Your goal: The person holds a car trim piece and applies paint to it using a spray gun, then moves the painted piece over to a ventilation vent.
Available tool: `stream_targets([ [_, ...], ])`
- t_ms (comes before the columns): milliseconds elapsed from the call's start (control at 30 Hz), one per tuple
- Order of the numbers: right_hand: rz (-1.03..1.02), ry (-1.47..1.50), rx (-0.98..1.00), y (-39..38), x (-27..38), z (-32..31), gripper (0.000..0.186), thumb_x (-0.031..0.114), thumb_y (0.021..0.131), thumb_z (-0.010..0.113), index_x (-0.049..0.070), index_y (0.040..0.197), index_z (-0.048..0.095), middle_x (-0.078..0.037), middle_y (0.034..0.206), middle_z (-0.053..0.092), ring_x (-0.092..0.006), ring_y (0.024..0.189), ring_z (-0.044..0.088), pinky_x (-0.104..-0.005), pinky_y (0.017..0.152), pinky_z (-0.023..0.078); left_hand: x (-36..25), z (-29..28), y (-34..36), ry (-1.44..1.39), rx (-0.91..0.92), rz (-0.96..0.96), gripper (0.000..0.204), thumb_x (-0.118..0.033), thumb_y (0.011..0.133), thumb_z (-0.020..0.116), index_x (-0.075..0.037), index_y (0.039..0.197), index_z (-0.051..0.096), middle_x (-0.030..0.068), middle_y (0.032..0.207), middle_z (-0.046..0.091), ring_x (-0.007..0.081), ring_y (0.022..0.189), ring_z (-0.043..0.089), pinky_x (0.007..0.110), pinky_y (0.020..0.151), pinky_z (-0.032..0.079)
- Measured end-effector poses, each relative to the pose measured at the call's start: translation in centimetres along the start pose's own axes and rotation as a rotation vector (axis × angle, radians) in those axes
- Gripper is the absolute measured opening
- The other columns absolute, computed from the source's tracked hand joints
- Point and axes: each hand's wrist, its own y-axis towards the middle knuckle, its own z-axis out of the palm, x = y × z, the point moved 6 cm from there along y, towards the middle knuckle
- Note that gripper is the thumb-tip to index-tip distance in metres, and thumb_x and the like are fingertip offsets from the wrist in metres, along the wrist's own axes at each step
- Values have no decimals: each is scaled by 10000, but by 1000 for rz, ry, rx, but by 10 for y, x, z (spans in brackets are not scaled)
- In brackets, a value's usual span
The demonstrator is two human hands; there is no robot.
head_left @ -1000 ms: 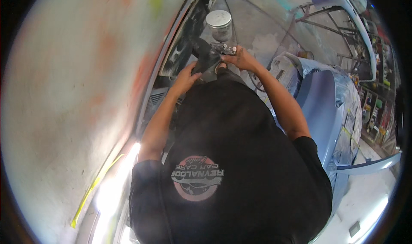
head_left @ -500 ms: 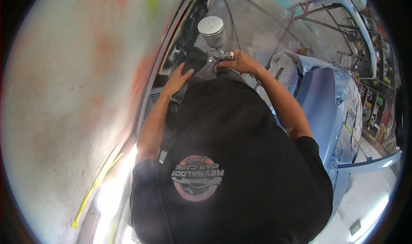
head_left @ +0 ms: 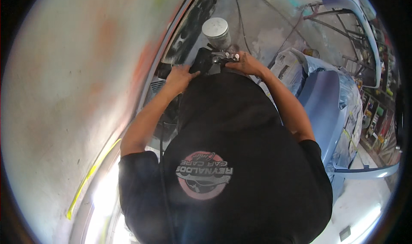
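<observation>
My right hand is closed round a metal spray gun, whose silver knobs show beside my thumb. A cup with a pale round lid stands upright on top of the gun. Just left of the gun is a piece of black cloth; my left hand grips its near edge with bent fingers. Where the cloth meets the gun's front, I cannot tell whether they touch. My black shirt hides the gun's lower part.
A pale wall with paint smears rises close on my left. A dark panel leans along its foot. To my right stand a blue car body part with masking sheets, a metal stand and cluttered shelves. A hose lies on the floor.
The black cloth has shifted right, closer against the spray gun. My left hand has turned and moved slightly nearer to me, its elbow swinging outward. My right hand keeps its hold on the gun.
</observation>
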Motion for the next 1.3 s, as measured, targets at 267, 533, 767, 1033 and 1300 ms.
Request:
stream_targets([
  [267, -78, 80, 32, -12, 22, -8, 378, 345, 875, 755, 8, 1038, 701, -218, 931, 712, -352, 881, 692, -447, 789, 517, 6, -27, -37, 270, 157, 89, 466, -178, 952, 599, -393, 1362, 652, 60, 1218, 627, 250, 1105, 605, 373, 893, 430],
  [533, -73, 30, 34, -16, 26, -6, 394, 350, 895, 752, 15, 1096, 701, -217, 959, 724, -348, 897, 699, -439, 814, 524, 21, -3, -109, 174, 336, 147, 456, -149, 971, 567, -410, 1330, 668, 36, 1279, 625, 249, 1139, 602, 403, 962, 447],
  [767, -89, -5, 45, -9, 19, 3, 386, 333, 891, 749, 5, 1089, 701, -210, 945, 728, -337, 906, 705, -432, 818, 529, 57, 14, -150, 106, 446, 28, 582, -91, 884, 665, -393, 1380, 631, 58, 1309, 612, 287, 1191, 593, 404, 1049, 446],
  [1033, -74, 163, 46, -4, 22, -9, 392, 352, 899, 736, 1, 1070, 704, -198, 903, 729, -306, 819, 697, -425, 772, 520, 75, 18, -99, -1022, -254, -46, 696, 45, 735, 690, -41, 1414, 564, 167, 1352, 612, 351, 1243, 577, 406, 1099, 416],
  [1300, 59, 197, 68, -15, 62, -36, 459, 420, 885, 753, 15, 1096, 708, -208, 931, 733, -312, 881, 711, -431, 803, 522, 60, 36, -42, -1284, -157, -311, 767, -424, 820, 798, 28, 1390, 555, 218, 1317, 646, 311, 1225, 609, 386, 1030, 456],
])
